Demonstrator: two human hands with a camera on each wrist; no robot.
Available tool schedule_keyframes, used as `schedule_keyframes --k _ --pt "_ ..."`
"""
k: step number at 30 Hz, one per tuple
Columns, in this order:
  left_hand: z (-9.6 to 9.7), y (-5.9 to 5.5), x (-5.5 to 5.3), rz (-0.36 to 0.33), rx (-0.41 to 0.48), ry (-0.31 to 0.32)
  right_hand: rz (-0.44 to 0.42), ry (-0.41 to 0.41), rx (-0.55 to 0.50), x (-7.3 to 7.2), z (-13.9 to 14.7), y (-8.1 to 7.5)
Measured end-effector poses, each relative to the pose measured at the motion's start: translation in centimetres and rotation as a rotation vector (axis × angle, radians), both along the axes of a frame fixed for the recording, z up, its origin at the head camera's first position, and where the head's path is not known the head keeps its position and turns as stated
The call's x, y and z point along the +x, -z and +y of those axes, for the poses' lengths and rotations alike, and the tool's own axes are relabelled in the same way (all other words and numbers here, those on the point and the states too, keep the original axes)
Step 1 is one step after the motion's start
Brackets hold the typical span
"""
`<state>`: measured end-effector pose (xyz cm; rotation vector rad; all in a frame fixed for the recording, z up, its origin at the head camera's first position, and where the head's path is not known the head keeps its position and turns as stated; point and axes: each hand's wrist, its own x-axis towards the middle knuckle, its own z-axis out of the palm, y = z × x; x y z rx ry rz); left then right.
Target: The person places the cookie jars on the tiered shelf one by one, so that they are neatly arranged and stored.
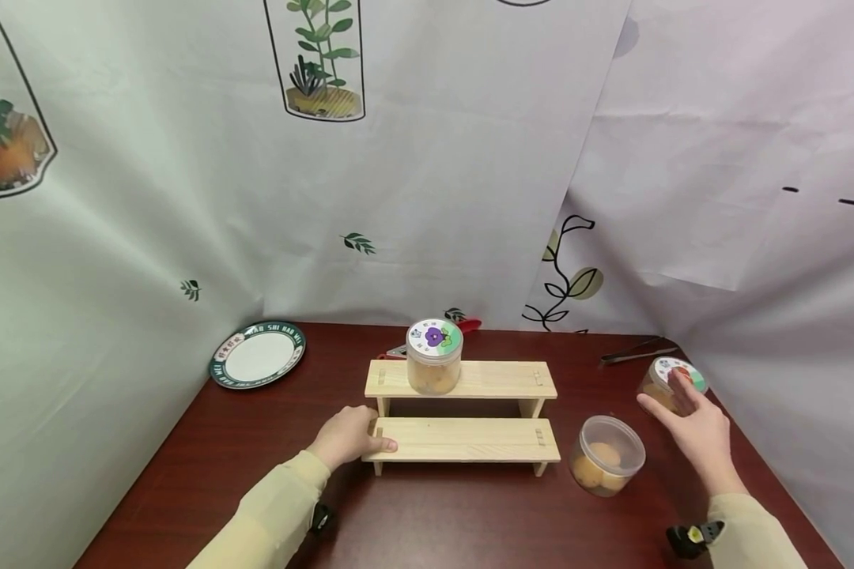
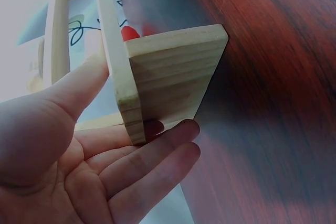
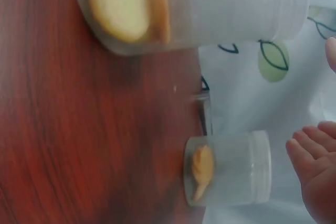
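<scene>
At the left end of the two-tier wooden stand [image 1: 462,438], my left hand [image 1: 343,438] grips the lower step, its thumb on top. The left wrist view shows the fingers beneath the step's end [image 2: 123,95]. My right hand [image 1: 704,435] has its fingers spread by a lidded clear jar [image 1: 656,393] and holds nothing. Those fingers [image 3: 315,142] appear beyond the jar's lid end in the right wrist view. Nearer the stand is a lidless clear jar [image 1: 605,487] with several round cookies inside. Another lidded jar [image 1: 434,371], purple flower on its lid, stands on the upper step.
A green-rimmed white plate [image 1: 259,356] lies at the back left. Dark tongs [image 1: 636,355] rest at the back right. Behind the stand, a red-handled tool [image 1: 470,325] is partly hidden. Printed cloth [image 1: 427,182] walls in the dark red table [image 1: 455,514].
</scene>
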<state>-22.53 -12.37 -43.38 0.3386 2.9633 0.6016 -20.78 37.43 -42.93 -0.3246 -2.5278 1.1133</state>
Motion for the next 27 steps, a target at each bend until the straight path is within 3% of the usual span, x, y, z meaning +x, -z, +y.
schedule_keyframes --k 9,27 --pt "0.0 0.2 -0.2 -0.016 0.009 -0.004 0.033 0.067 -0.092 -0.2 1.1 1.0" --pt "-0.1 0.1 -0.3 -0.018 -0.01 -0.003 0.031 0.156 -0.07 -0.6 2.9 0.9"
